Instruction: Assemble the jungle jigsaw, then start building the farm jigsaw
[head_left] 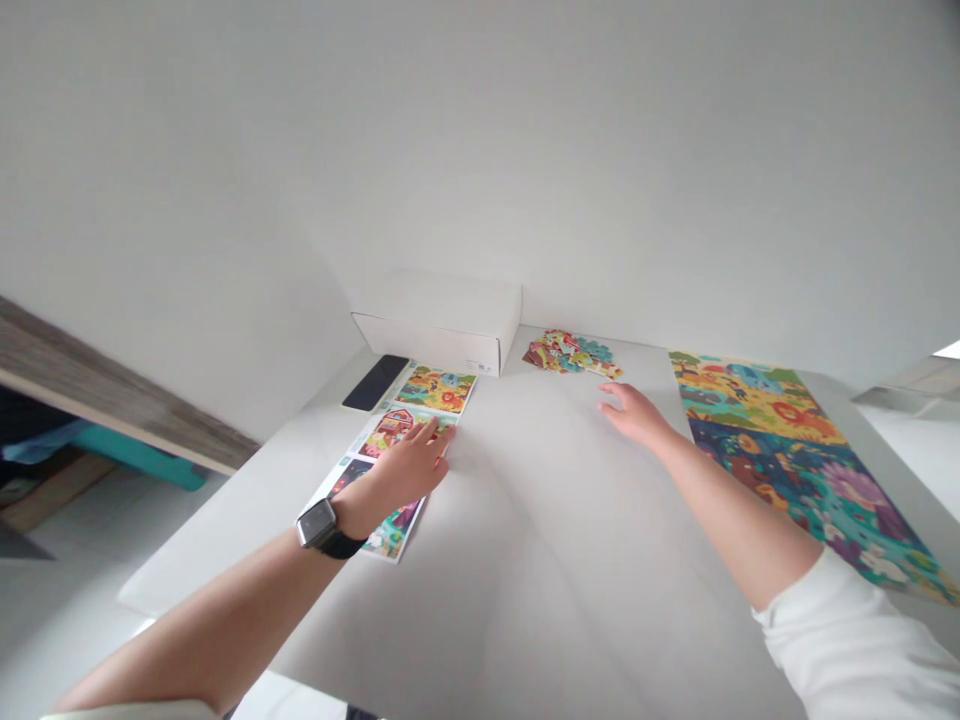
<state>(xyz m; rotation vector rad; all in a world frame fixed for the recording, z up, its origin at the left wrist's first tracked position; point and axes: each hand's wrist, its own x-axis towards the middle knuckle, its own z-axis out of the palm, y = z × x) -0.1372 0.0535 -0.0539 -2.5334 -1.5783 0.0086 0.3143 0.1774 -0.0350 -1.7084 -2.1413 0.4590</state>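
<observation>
My left hand (409, 465), with a watch on its wrist, lies with fingers spread on a printed picture sheet (433, 390). The sheet shows several colourful scenes in a column, and my hand and wrist cover part of the lower ones. My right hand (634, 412) hovers with its fingers apart, nothing visible in it. Just beyond its fingertips sits a heap of jigsaw puzzle pieces (570, 352) near the wall. To the right of my right forearm lies an assembled jigsaw puzzle (757, 400), with an animal scene above a dark forest scene; the forearm and sleeve overlap its near edge.
A white box (450, 325) stands against the wall at the back left. In front of it lies a dark phone (376, 382), beside the sheet. The white table (525, 560) ends on the left above the floor. A pale object (911, 402) sits at the right edge.
</observation>
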